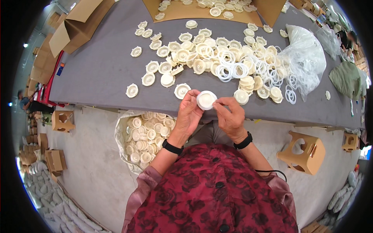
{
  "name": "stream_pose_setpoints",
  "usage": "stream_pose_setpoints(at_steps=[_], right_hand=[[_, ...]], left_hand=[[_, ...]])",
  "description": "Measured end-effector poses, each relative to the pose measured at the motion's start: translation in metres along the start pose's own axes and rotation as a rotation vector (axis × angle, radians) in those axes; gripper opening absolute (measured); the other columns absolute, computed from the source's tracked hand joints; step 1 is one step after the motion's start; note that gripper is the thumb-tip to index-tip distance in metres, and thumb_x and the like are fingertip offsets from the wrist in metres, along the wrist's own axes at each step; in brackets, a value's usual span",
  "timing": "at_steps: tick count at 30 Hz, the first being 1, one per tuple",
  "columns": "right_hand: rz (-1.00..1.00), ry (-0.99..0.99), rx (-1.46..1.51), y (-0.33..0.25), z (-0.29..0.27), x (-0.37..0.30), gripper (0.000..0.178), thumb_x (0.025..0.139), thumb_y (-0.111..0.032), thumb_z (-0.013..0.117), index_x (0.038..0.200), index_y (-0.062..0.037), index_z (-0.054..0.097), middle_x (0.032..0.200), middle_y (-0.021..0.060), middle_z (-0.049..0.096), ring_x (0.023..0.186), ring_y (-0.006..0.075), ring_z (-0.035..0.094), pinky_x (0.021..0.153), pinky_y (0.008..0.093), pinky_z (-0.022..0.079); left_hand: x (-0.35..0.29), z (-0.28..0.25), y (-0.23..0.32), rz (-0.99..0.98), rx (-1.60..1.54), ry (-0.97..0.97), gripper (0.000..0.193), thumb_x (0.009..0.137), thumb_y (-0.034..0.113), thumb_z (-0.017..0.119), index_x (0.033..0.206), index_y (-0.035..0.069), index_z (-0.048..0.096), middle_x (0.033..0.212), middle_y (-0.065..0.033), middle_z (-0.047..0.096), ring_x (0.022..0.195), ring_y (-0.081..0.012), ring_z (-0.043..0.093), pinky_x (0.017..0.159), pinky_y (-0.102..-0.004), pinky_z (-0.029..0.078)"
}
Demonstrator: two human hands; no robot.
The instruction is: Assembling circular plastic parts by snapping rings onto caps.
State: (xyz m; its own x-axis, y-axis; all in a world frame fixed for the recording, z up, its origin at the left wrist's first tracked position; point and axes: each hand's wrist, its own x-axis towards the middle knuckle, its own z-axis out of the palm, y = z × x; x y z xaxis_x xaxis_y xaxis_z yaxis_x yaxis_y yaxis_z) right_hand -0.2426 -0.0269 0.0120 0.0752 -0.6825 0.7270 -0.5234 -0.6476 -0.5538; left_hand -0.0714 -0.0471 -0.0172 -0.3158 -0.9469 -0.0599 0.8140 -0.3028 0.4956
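Between both hands, just off the table's near edge, is a round cream plastic cap (207,99) with a whitish ring around its rim. My left hand (189,111) grips the cap from its left side with thumb and fingers. At the opposite side, my right hand (230,116) pinches the rim. Past the hands lies a heap of cream caps (202,49) with lugged edges, spread over the grey table. Translucent white rings (226,72) lie over the heap's right part. One loose cap (182,91) rests close to my left fingers.
A white sack (121,136) full of caps stands on the floor at left, below the table (97,77). An open carton (171,15) with caps sits at the far side. A clear plastic bag (307,58) lies right. A brown stool (303,153) stands at lower right.
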Motion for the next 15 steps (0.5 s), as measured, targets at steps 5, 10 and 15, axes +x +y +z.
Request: stream_pose_setpoints(at_steps=[5,10,15], right_hand=[[-0.072,-0.008,0.007,-0.004,0.002,0.010,0.017,0.080,0.007,0.066,0.096,0.0020,0.063,0.089,0.0134,0.063,0.073,0.0311,0.061,0.060,0.0356,0.050],[0.446,0.021,0.348,-0.002,-0.004,0.004,0.006,0.090,0.000,0.062,0.097,0.0017,0.060,0.085,0.0078,0.063,0.068,0.0175,0.059,0.057,0.0287,0.048],[0.791,-0.017,0.822,-0.001,-0.009,0.010,0.008,0.095,-0.006,0.062,0.097,0.0010,0.061,0.080,0.0011,0.062,0.066,0.0041,0.055,0.055,0.0204,0.046]], left_hand=[[-0.001,-0.007,-0.004,-0.013,0.017,0.043,0.026,0.095,0.015,0.065,0.118,0.008,0.053,0.113,-0.0068,0.065,0.106,-0.0175,0.063,0.090,-0.0326,0.052],[-0.003,-0.006,-0.009,0.017,0.111,0.067,0.025,0.096,0.014,0.064,0.118,0.007,0.055,0.113,-0.0066,0.065,0.105,-0.0168,0.063,0.087,-0.0311,0.053],[-0.004,-0.001,-0.007,0.028,0.207,0.082,0.026,0.098,0.015,0.060,0.120,0.003,0.055,0.116,-0.0087,0.064,0.107,-0.0162,0.062,0.096,-0.0320,0.049]])
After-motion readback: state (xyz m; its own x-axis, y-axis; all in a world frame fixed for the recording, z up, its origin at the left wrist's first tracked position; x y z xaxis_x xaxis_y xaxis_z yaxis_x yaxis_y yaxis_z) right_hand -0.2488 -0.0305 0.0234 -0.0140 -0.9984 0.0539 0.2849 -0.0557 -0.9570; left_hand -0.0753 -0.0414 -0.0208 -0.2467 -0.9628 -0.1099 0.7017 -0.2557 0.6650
